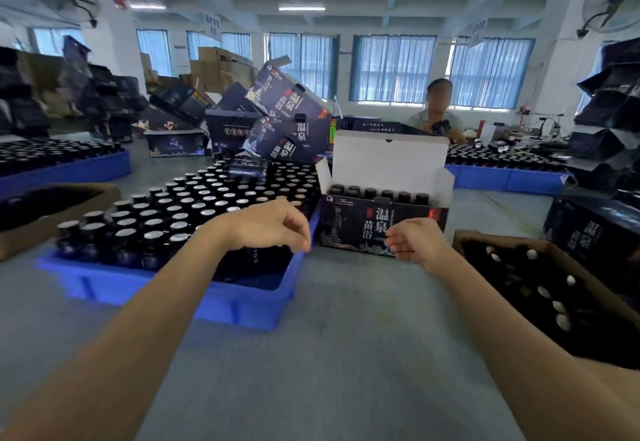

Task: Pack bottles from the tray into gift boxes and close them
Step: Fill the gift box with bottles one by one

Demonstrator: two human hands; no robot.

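Grey worktable (332, 364), packing hall. 1 blue tray (114, 279), left of centre: dark bottles (180, 208) in rows, near-right corner bare. 1 gift box (374, 224) just beside the tray's right edge, lid flap (388, 160) upright, bottle caps showing inside. Left hand (270, 226): loosely curled, empty, above the tray's right corner. Right hand (415, 243): loosely curled, empty, before the box front; contact unclear. Cardboard carton (585, 278) hems the right; piled boxes (291, 101) behind. Bare tabletop nearside, between the 2 forearms.
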